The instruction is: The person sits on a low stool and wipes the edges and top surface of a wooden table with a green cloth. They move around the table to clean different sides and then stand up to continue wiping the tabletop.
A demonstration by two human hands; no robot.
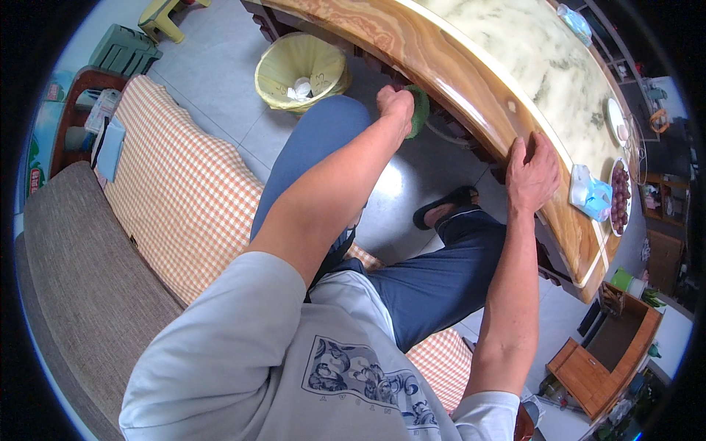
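My left hand [395, 107], its fingers curled, is beside the table's edge above my left knee. A green, rough-textured cloth or pad [420, 112] shows on its far side, seemingly in its grip; the fingertips are partly hidden. On the brown polished stone border of the table [469, 82] rests my right hand [532, 173], thumb and fingers apart, holding nothing. A blue and white tissue packet [590, 193] lies to its right on the table, next to a white plate of dark red grapes [620, 198].
A bin with a yellow liner [302, 71] and crumpled white paper inside stands on the tiled floor by the table. A checked seat cover [176, 182] lies along the sofa at left. Beyond are a green plastic stool [124, 52], a yellow stool [162, 19] and a wooden cabinet [606, 358].
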